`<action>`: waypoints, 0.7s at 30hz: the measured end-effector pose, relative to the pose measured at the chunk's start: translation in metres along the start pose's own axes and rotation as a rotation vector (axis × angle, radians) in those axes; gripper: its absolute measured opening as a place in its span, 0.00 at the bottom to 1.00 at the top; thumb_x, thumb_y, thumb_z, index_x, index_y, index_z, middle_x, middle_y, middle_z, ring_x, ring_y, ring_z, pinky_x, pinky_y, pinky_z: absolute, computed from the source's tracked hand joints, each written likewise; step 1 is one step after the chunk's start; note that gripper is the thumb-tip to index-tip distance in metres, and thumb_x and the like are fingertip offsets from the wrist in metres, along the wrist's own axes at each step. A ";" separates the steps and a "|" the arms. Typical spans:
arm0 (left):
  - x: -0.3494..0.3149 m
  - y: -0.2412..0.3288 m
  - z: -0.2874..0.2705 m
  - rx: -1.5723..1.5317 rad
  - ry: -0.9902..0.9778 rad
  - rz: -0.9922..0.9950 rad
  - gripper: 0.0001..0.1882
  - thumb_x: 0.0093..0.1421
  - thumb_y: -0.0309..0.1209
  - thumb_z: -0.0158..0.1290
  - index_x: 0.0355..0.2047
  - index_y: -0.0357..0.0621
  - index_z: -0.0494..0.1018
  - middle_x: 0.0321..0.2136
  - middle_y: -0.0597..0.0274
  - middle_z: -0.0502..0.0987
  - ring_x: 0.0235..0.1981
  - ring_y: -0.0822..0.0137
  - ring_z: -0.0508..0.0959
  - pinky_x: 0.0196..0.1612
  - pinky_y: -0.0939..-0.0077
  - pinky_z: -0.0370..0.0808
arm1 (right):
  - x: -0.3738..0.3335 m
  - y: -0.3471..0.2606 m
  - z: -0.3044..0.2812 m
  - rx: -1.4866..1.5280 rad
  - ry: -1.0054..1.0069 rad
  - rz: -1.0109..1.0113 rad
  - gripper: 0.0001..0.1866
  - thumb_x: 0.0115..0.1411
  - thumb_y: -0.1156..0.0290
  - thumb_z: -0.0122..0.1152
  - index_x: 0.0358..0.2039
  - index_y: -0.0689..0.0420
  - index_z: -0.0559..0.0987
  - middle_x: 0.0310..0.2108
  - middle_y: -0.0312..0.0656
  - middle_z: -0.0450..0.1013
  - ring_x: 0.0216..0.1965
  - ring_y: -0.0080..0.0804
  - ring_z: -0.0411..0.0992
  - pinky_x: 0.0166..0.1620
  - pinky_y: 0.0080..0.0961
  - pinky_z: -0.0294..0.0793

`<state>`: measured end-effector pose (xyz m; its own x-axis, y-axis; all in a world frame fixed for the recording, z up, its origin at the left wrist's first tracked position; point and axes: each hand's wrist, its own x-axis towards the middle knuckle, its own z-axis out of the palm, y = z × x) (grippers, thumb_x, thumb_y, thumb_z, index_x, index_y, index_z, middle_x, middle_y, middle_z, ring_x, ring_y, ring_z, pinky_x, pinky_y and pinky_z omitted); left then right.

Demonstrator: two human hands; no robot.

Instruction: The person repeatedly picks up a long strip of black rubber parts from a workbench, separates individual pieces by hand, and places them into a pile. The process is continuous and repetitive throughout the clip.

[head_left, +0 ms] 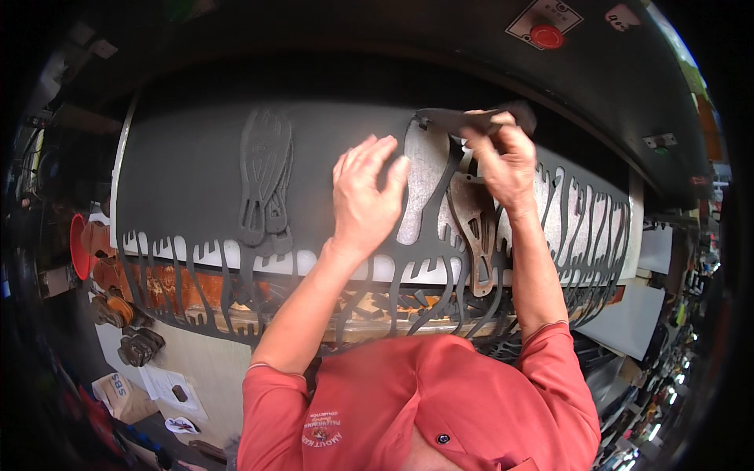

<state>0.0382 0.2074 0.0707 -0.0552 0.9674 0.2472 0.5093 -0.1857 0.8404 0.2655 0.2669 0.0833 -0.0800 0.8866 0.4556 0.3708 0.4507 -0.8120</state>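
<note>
My left hand (366, 188) is over the dark sheet (188, 188), fingers stretched out and nothing in it. My right hand (506, 161), fingers bent and slightly blurred, grips a dark sole-shaped piece (452, 120) lifted at the far side. To the left of that hand, a sole-shaped cut-out (426, 173) in the sheet bares the pale board beneath. A brown metal cutting die (475, 228) with long slots lies just below my right hand. On the sheet's left part, several cut dark sole pieces (265, 180) lie in an overlapping pile.
The sheet's cut remnants (212, 282) hang in strips over the near edge. Dark scraps (420, 300) lie in a trough before the board. A dark machine beam (353, 31) with a red push button (547, 36) spans the far side. A light side table (212, 369) stands at lower left.
</note>
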 end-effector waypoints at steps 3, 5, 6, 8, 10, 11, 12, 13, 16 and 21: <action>0.023 0.011 -0.008 -0.670 -0.092 -0.420 0.30 0.79 0.46 0.52 0.62 0.26 0.75 0.54 0.48 0.84 0.50 0.63 0.84 0.60 0.69 0.78 | -0.003 -0.013 0.007 -0.339 -0.193 -0.341 0.18 0.51 0.85 0.71 0.45 0.61 0.86 0.39 0.42 0.80 0.36 0.37 0.81 0.41 0.29 0.82; 0.037 0.015 -0.014 -0.940 -0.233 -0.637 0.28 0.78 0.46 0.53 0.57 0.26 0.77 0.50 0.48 0.85 0.48 0.64 0.84 0.55 0.71 0.81 | -0.007 -0.017 0.013 -0.388 -0.225 -0.473 0.23 0.46 0.85 0.70 0.45 0.60 0.86 0.42 0.42 0.79 0.38 0.41 0.79 0.41 0.33 0.82; 0.048 0.014 -0.014 -1.065 -0.390 -0.707 0.19 0.77 0.41 0.56 0.48 0.33 0.81 0.46 0.51 0.85 0.45 0.69 0.84 0.50 0.74 0.83 | -0.010 -0.018 0.015 -0.432 -0.236 -0.496 0.21 0.48 0.85 0.70 0.45 0.59 0.86 0.41 0.42 0.79 0.39 0.39 0.78 0.41 0.33 0.81; 0.062 0.015 -0.004 -0.937 -0.416 -0.718 0.13 0.75 0.36 0.59 0.44 0.36 0.81 0.43 0.54 0.85 0.44 0.71 0.85 0.47 0.76 0.83 | -0.015 -0.014 0.015 -0.377 -0.252 -0.444 0.21 0.49 0.86 0.69 0.46 0.60 0.86 0.42 0.42 0.80 0.39 0.39 0.78 0.41 0.32 0.81; 0.071 0.015 0.009 -0.824 -0.421 -0.811 0.06 0.70 0.27 0.62 0.43 0.36 0.81 0.40 0.56 0.86 0.40 0.72 0.85 0.45 0.76 0.83 | -0.019 -0.008 0.011 -0.186 -0.251 -0.320 0.21 0.52 0.88 0.64 0.47 0.61 0.86 0.42 0.43 0.80 0.41 0.38 0.80 0.43 0.30 0.82; 0.070 0.016 0.017 -0.845 -0.435 -0.728 0.07 0.69 0.26 0.62 0.43 0.36 0.81 0.39 0.57 0.86 0.38 0.71 0.85 0.44 0.76 0.83 | -0.021 -0.005 0.008 -0.053 -0.222 -0.199 0.21 0.54 0.88 0.61 0.48 0.62 0.86 0.43 0.44 0.81 0.42 0.37 0.81 0.44 0.28 0.82; 0.068 0.017 0.025 -0.822 -0.403 -0.704 0.07 0.68 0.26 0.62 0.44 0.35 0.81 0.38 0.57 0.86 0.37 0.70 0.85 0.43 0.76 0.83 | -0.020 0.000 0.006 -0.020 -0.115 -0.123 0.21 0.56 0.88 0.56 0.49 0.62 0.86 0.43 0.45 0.81 0.43 0.33 0.82 0.45 0.25 0.82; 0.066 0.017 0.030 -0.816 -0.406 -0.689 0.08 0.67 0.25 0.62 0.44 0.34 0.81 0.37 0.58 0.86 0.36 0.70 0.85 0.43 0.75 0.82 | -0.020 0.002 0.005 0.065 -0.041 0.098 0.20 0.60 0.87 0.56 0.51 0.62 0.85 0.43 0.43 0.82 0.42 0.28 0.81 0.46 0.24 0.81; 0.063 0.011 0.031 -0.831 -0.416 -0.707 0.11 0.67 0.24 0.64 0.48 0.33 0.80 0.41 0.55 0.86 0.40 0.68 0.86 0.47 0.73 0.85 | -0.014 0.010 0.007 0.247 0.024 0.437 0.17 0.66 0.81 0.57 0.53 0.62 0.84 0.41 0.39 0.81 0.39 0.24 0.80 0.47 0.21 0.80; 0.066 0.000 0.009 -1.026 -0.511 -0.694 0.14 0.67 0.25 0.64 0.50 0.31 0.79 0.43 0.54 0.86 0.38 0.68 0.88 0.43 0.77 0.88 | -0.014 0.010 0.012 -0.186 -0.045 0.105 0.19 0.63 0.86 0.55 0.52 0.61 0.84 0.36 0.42 0.77 0.36 0.29 0.78 0.43 0.24 0.79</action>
<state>0.0420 0.2726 0.0828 0.4018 0.8270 -0.3931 -0.3757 0.5404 0.7529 0.2591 0.2598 0.0644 -0.0718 0.9332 0.3520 0.5433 0.3326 -0.7709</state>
